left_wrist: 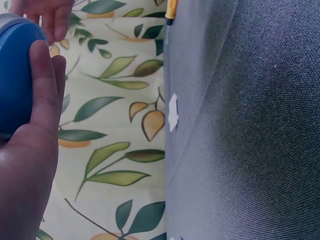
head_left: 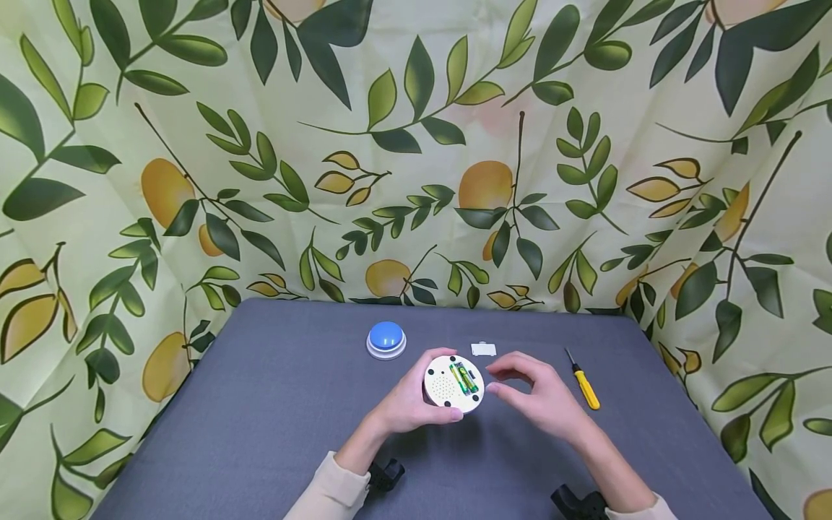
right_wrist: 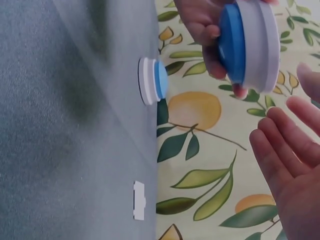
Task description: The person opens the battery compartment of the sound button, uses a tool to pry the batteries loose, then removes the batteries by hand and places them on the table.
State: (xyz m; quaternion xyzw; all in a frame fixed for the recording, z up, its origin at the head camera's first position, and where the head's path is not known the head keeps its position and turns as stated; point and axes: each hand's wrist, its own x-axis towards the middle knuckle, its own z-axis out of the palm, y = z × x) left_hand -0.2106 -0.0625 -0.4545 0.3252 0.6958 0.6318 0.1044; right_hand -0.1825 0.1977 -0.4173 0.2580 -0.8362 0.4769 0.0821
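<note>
My left hand (head_left: pixel 416 397) grips a round push button (head_left: pixel 440 386) by its rim. The white underside faces up toward my head, with an uncovered battery compartment and green batteries (head_left: pixel 464 378) lying in it. Its blue dome (right_wrist: pixel 231 44) points away from the head camera, and some left fingers lie against it. Just right of the button is my right hand (head_left: pixel 542 393), thumb and index finger apart with nothing between them. In the right wrist view its other fingers (right_wrist: pixel 280 145) extend loosely.
A second push button (head_left: pixel 386 339), blue dome up, stands toward the back of the grey table (head_left: pixel 286 404). A small white battery cover (head_left: pixel 483 349) lies behind the hands. To the right rests a yellow-handled screwdriver (head_left: pixel 586 388). Leaf-patterned cloth (head_left: pixel 403 180) hangs behind the table.
</note>
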